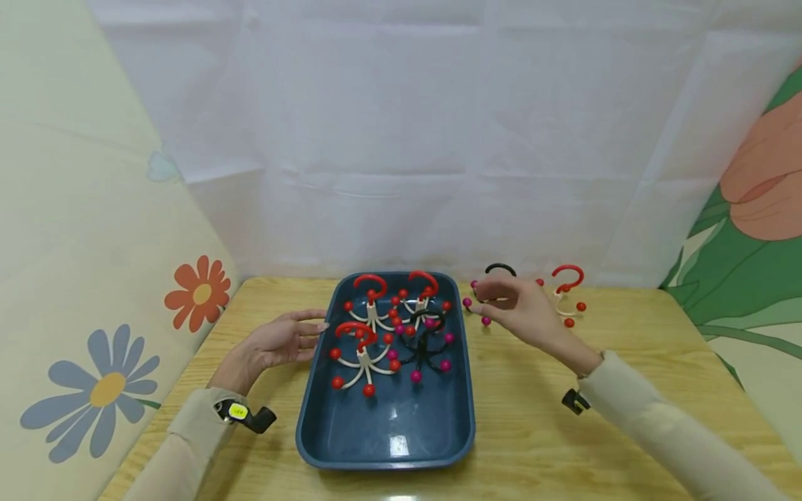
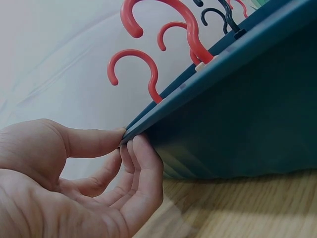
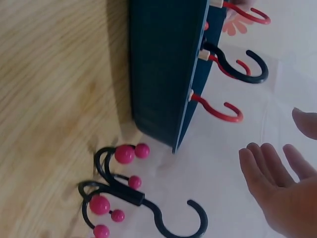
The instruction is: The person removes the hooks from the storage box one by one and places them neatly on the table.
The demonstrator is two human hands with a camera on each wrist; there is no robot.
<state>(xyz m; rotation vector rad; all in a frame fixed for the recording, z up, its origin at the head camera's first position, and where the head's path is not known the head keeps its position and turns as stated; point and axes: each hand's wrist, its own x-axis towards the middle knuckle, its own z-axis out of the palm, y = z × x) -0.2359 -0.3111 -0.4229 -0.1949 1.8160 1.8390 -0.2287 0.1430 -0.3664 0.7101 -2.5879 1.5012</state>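
My left hand pinches the left rim of the dark blue tray between thumb and fingers, as the left wrist view shows. In the tray stand three white claw hangers with red hooks and red ball tips, plus a black claw hanger with pink balls. Right of the tray, my right hand hovers with fingers apart and nothing between them. It partly covers a second black claw hanger in the head view; the right wrist view has this hanger upright on the table, apart from the hand.
Another white claw hanger with a red hook stands behind the right hand, partly hidden by it. The wooden table ends at a white cloth backdrop. Flower-patterned panels flank both sides.
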